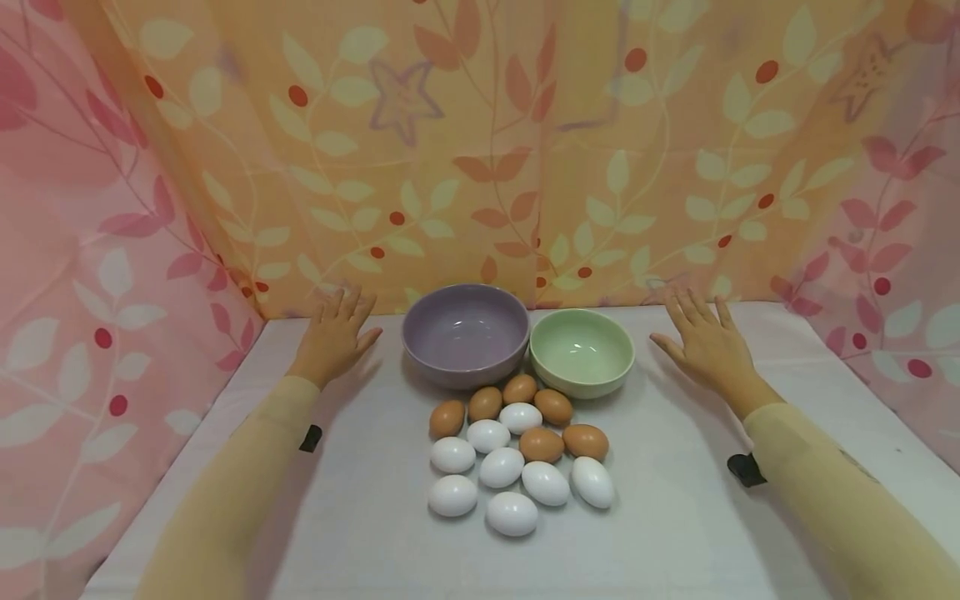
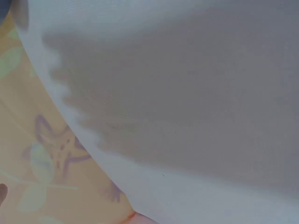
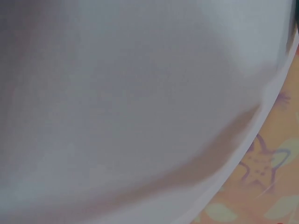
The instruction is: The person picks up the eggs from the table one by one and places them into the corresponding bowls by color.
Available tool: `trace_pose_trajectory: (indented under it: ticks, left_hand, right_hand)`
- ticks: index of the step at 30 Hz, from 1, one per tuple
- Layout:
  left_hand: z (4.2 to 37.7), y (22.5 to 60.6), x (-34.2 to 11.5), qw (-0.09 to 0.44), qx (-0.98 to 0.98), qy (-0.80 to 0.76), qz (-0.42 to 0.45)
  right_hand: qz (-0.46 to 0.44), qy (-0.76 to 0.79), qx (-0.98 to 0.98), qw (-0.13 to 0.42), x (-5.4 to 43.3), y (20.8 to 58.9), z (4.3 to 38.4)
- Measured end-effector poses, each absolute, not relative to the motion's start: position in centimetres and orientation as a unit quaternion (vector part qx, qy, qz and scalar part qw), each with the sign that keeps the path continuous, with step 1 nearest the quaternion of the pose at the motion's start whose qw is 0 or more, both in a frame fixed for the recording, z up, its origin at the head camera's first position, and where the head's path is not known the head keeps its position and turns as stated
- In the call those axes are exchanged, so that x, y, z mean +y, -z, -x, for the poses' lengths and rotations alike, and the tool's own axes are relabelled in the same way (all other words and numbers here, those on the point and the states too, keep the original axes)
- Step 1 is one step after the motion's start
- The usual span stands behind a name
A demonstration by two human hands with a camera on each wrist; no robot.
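My left hand (image 1: 335,337) is held out with fingers spread to the left of a purple bowl (image 1: 414,354), holding nothing. On the other side, my right hand (image 1: 705,346) also has its fingers spread, to the right of a smaller light green bowl (image 1: 585,385). The two bowls stand side by side, and their insides show no contents. In front of them lies a cluster of several brown eggs (image 1: 542,446) and several white eggs (image 1: 512,513). In the left wrist view, a hand-shaped shadow (image 2: 140,93) falls across the white cloth.
A white cloth (image 1: 360,533) covers the table. Behind it hangs a yellow-orange curtain (image 1: 495,125) with leaf patterns, and pink patterned curtains (image 1: 67,317) close off both sides. Dark straps (image 1: 746,470) show at the wrists.
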State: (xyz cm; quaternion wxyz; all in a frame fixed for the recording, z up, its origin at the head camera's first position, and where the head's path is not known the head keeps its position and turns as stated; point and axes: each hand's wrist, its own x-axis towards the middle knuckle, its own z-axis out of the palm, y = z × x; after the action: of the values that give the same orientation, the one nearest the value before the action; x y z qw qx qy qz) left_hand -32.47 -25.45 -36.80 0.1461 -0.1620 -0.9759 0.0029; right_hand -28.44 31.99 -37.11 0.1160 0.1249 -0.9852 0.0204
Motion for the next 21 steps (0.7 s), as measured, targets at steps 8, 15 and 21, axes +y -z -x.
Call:
trace_pose_trajectory:
  ticks: [8,15,21]
  left_hand:
    - [32.1,36.7,-25.5,0.142,-0.975,0.002,0.172]
    - [31.8,36.7,-25.7,0.143,-0.971,-0.002,0.189]
    - [31.3,36.6,-25.8,0.147,-0.97,-0.01,0.194]
  right_hand:
    - [-0.144,-0.029,-0.981,0.129,31.2,36.8,27.4]
    - [-0.155,-0.03,-0.977,0.143,31.1,36.9,26.4]
    - [-0.162,-0.029,-0.976,0.145,31.2,37.0,25.9]
